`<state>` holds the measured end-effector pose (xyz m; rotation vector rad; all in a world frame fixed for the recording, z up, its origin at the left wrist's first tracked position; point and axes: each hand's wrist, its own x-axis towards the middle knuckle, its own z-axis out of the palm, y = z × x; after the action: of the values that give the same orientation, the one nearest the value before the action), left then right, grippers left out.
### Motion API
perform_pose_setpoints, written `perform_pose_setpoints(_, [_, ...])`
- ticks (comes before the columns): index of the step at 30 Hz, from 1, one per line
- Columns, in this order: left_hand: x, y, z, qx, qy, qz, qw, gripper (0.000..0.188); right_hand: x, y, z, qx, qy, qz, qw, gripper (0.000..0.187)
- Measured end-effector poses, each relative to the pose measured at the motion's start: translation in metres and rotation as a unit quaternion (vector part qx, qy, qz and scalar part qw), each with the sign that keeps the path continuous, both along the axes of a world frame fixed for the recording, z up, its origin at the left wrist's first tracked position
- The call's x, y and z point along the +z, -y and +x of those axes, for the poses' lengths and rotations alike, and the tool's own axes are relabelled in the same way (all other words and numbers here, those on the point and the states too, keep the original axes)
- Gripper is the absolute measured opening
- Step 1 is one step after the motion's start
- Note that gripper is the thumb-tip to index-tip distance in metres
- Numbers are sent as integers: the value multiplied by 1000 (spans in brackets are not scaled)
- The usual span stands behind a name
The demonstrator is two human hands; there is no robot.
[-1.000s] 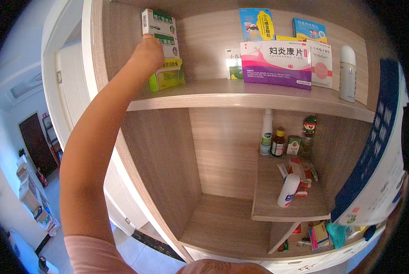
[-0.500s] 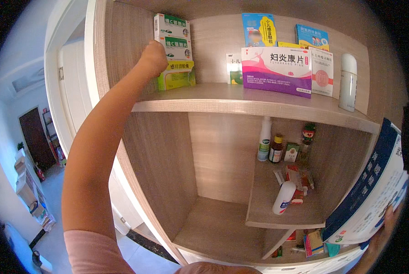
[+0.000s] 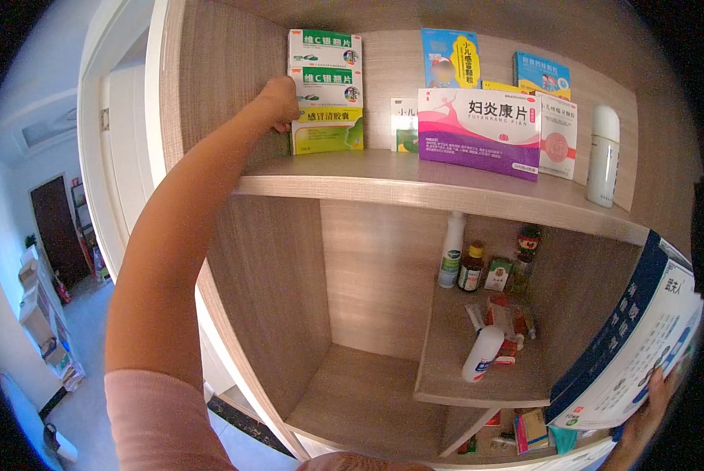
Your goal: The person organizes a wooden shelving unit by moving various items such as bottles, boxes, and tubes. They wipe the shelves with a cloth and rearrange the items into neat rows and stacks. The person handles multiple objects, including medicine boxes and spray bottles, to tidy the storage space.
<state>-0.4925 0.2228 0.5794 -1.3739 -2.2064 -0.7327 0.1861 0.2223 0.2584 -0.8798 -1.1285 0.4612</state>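
At the left of the upper shelf stand three medicine boxes in a stack: two white and green boxes (image 3: 325, 86) over a yellow-green box (image 3: 328, 131). My left hand (image 3: 279, 104) presses against the stack's left side, its fingers curled in and not wrapped round the boxes. Low at the right edge, my right hand (image 3: 649, 408) grips a large flat white box with a navy side (image 3: 630, 345), which tilts in front of the cabinet. Part of that hand is hidden behind the box and in the dark rim.
Farther right on the shelf (image 3: 367, 191) are a pink and purple box (image 3: 477, 133), blue and yellow boxes (image 3: 451, 59) and a white spray bottle (image 3: 603, 157). Below are small bottles (image 3: 471, 267), a lying white bottle (image 3: 484, 353) and loose packets. An upright cabinet side (image 3: 265, 298) stands left.
The stack of boxes has slid right, away from the cabinet's left wall, and faces forward more squarely. My left hand has moved right with it. My right hand still holds the large box.
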Motion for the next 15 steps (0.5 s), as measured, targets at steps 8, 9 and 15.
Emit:
perform_pose_setpoints(8, [5,-15,-6,35,-72,-62,995,14,-4,2,-14,30,-24,-2,999,82])
perform_pose_setpoints(9, [5,-15,-9,23,-76,-87,993,13,-3,1,-12,29,-26,2,999,82])
perform_pose_setpoints(15, [7,-27,-26,-31,46,-71,996,22,-6,-2,-12,31,-30,15,999,81])
